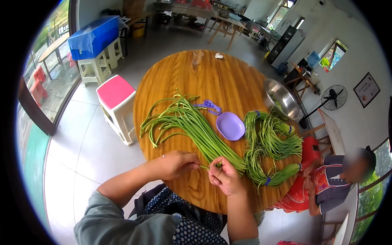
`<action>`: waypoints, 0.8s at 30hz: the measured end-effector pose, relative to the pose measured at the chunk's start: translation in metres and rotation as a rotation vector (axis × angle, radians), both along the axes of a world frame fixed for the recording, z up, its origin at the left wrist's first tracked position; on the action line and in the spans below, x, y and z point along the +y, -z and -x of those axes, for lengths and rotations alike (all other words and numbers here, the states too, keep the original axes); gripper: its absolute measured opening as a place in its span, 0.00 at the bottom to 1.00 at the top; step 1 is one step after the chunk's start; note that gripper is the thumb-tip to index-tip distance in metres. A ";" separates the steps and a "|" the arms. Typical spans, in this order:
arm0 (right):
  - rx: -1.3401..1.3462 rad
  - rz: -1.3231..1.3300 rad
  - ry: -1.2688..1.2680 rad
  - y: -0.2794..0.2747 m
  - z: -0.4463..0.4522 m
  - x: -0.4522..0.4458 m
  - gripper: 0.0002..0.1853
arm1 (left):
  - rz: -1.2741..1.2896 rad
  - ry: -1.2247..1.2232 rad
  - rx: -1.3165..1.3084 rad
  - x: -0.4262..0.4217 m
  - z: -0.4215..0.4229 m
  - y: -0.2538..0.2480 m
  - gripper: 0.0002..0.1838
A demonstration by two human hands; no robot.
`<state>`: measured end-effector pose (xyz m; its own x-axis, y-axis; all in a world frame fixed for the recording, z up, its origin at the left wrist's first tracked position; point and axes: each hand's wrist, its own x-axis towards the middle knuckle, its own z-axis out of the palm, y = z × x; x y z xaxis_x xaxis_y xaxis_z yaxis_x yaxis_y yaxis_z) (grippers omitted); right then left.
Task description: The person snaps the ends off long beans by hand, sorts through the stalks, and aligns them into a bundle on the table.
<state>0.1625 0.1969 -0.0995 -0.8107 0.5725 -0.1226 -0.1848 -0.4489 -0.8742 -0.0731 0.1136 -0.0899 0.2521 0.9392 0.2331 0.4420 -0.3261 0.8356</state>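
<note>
My left hand, closed in a pinch, is at the near edge of the table. It grips one end of a thin green garlic scape. Just to the right, my right hand has its fingers curled around the same stem. A thick pile of long garlic scapes lies loose beyond both hands, its cut ends close to my right hand. Farther right are several bundles of thinner green stems tied with blue bands. A purple oval bowl sits between pile and bundles, with a purple strip beside it.
The round wooden table also bears a clear cup, a crumpled white tissue and a large steel basin. A pink-topped stool stands at left. Another person sits at right, hands together.
</note>
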 end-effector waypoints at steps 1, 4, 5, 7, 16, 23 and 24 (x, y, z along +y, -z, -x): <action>0.001 0.003 -0.008 -0.003 -0.002 0.002 0.07 | 0.003 -0.008 0.001 0.001 0.001 0.002 0.07; -0.298 -0.165 -0.176 -0.007 -0.004 0.005 0.12 | -0.184 0.047 -0.006 0.005 -0.001 0.006 0.07; -0.297 -0.165 -0.180 -0.005 -0.002 0.005 0.12 | -0.245 0.058 0.090 0.006 -0.001 0.006 0.08; -0.440 -0.354 -0.169 -0.002 0.002 0.004 0.11 | -0.309 0.068 0.184 0.008 0.001 0.008 0.09; -0.609 -1.461 0.562 0.006 0.069 -0.001 0.05 | -0.321 -0.609 0.127 0.018 -0.036 0.019 0.10; 0.010 0.082 0.315 -0.019 0.071 0.027 0.07 | -0.008 -0.419 -0.616 -0.007 0.000 0.012 0.07; 0.046 0.147 0.298 -0.018 0.078 0.025 0.08 | 0.003 -0.379 -0.682 -0.003 0.005 0.022 0.09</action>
